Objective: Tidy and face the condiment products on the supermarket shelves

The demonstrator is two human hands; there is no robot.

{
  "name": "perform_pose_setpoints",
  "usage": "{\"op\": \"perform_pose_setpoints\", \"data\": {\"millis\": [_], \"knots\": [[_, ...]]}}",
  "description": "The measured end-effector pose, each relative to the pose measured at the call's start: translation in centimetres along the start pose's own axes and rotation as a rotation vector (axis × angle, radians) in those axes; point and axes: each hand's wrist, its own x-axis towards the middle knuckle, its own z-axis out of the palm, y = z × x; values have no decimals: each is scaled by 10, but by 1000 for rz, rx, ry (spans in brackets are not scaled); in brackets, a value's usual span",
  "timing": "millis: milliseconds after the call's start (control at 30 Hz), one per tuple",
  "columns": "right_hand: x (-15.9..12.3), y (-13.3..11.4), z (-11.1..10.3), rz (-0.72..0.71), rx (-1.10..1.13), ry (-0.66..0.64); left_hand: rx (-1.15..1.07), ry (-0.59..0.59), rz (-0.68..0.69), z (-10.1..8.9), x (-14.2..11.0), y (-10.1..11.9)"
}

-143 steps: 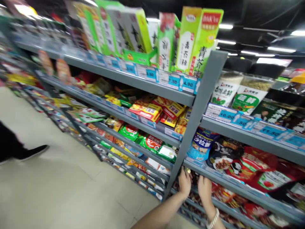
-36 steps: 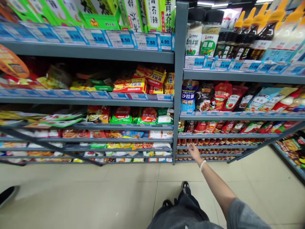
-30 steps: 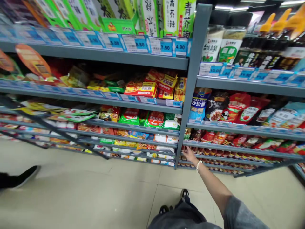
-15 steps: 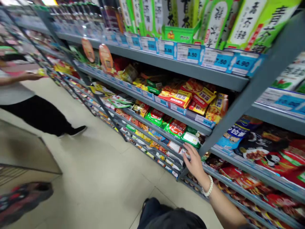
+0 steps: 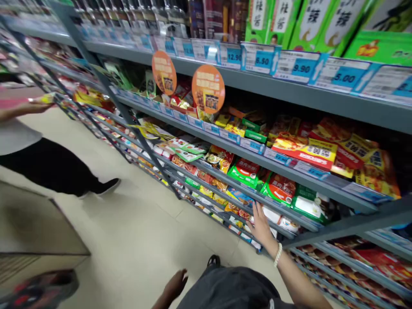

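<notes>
Right hand [image 5: 262, 227] — fingers spread — was just beside the blue packet [image 5: 240, 196]; left hand [image 5: 175, 283], grip unclear, well below it.

Right hand [image 5: 262, 226]: raised, reaching forward; back of hand up, fingers extended, thumb set apart. Right wrist [image 5: 276, 251]: nearly in line with forearm. Right forearm [image 5: 298, 277]: bare, slanting up and leftward from lower right edge. Left hand [image 5: 175, 284]: low, just beside torso [image 5: 234, 289], fingers loosely bent; dark, fine detail unclear. Left forearm [image 5: 162, 301]: short length visible, rising from bottom edge.
</notes>
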Motion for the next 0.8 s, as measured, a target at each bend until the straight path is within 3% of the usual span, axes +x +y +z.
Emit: {"op": "perform_pose_setpoints", "data": {"millis": [100, 200, 300, 367, 433, 600, 800], "knots": [[27, -23, 40, 134, -50, 87, -82, 146, 212, -61, 70, 24], [39, -34, 58, 244, -70, 108, -192, 279, 515, -115, 136, 92], [38, -35, 58, 283, -77, 84, -298, 343, 702, -146, 181, 160], [35, -33, 51, 303, -85, 61, -358, 339, 730, -153, 199, 188], [32, -30, 44, 319, -94, 58, -415, 296, 743, -154, 209, 202], [27, -25, 34, 375, -98, 88, -556, 200, 803, -148, 209, 206], [33, -26, 30, 449, -98, 114, -678, 174, 813, -139, 199, 213]]}}
